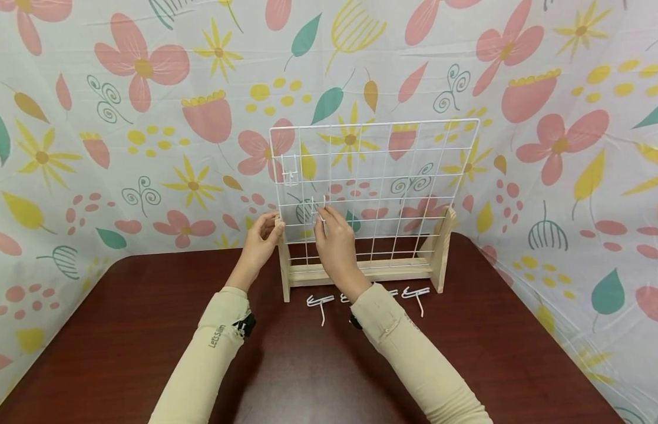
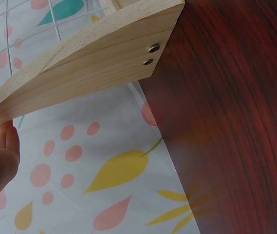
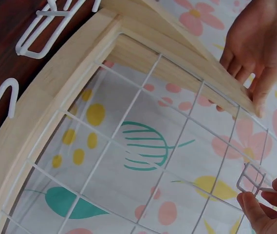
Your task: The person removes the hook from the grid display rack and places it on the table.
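Observation:
A white wire grid panel [image 1: 382, 176] stands upright in a wooden stand [image 1: 360, 271]. My left hand [image 1: 261, 240] grips the upper end of the stand's left side post [image 2: 80, 63], thumb on one side and fingers on the other. Between thumb and fingertips, my right hand [image 1: 336, 241] pinches a white wire hook [image 3: 250, 178] in front of the grid's lower left part. Whether this hook touches the grid wires, I cannot tell. Another white hook [image 1: 290, 172] hangs on the grid near its upper left corner.
Several more white hooks [image 1: 320, 301] lie in a row on the dark red wooden table [image 1: 286, 377] before the stand, some partly hidden by my right forearm. A floral cloth [image 1: 164, 147] hangs behind the table.

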Demonstrator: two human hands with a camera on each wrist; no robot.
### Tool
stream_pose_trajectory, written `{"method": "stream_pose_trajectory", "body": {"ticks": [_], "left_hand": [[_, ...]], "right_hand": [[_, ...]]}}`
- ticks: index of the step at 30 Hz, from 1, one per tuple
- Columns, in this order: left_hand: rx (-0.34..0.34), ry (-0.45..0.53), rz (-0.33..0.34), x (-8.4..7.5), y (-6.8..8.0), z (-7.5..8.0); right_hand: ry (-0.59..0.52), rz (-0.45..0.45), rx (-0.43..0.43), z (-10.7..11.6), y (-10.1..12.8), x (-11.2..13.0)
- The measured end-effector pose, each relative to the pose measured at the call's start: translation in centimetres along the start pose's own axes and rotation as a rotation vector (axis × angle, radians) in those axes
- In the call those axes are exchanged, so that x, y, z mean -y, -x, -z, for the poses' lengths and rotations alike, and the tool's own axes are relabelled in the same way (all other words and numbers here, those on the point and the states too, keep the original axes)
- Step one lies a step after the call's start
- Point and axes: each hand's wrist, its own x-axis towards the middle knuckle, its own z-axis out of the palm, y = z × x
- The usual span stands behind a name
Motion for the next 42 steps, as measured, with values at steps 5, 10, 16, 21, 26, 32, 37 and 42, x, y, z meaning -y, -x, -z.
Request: {"method": "stream_pose_trajectory", "body": {"ticks": [5,10,16,21,26,32,37,42], "left_hand": [[-0.029,-0.003,-0.022,1.0,-0.5,-0.1],[-0.028,0.001,-0.021,1.0,-0.4,-0.1],[-0.020,0.003,-0.014,0.9,-0.5,-0.2],[-0.021,0.000,-0.025,0.8,-0.5,-0.2],[-0.024,0.002,-0.031,0.9,-0.4,-0.2],[-0.022,-0.002,-0.030,1.0,-0.3,-0.3],[-0.019,-0.012,-0.029,1.0,-0.4,-0.3],[-0.014,-0.007,-0.013,0.8,-0.5,-0.2]], "right_hand": [[-0.020,0.004,0.002,0.4,-0.1,0.2],[-0.032,0.012,0.004,0.8,0.1,0.3],[-0.048,0.036,-0.005,1.5,0.3,0.2],[-0.041,0.051,0.002,2.1,0.6,-0.3],[-0.033,0.056,0.014,2.8,1.0,-0.9],[-0.029,0.072,0.023,3.5,1.7,-1.7],[-0.016,0.114,0.014,4.1,2.0,-2.4],[-0.018,0.147,0.026,4.7,2.3,-3.0]]}}
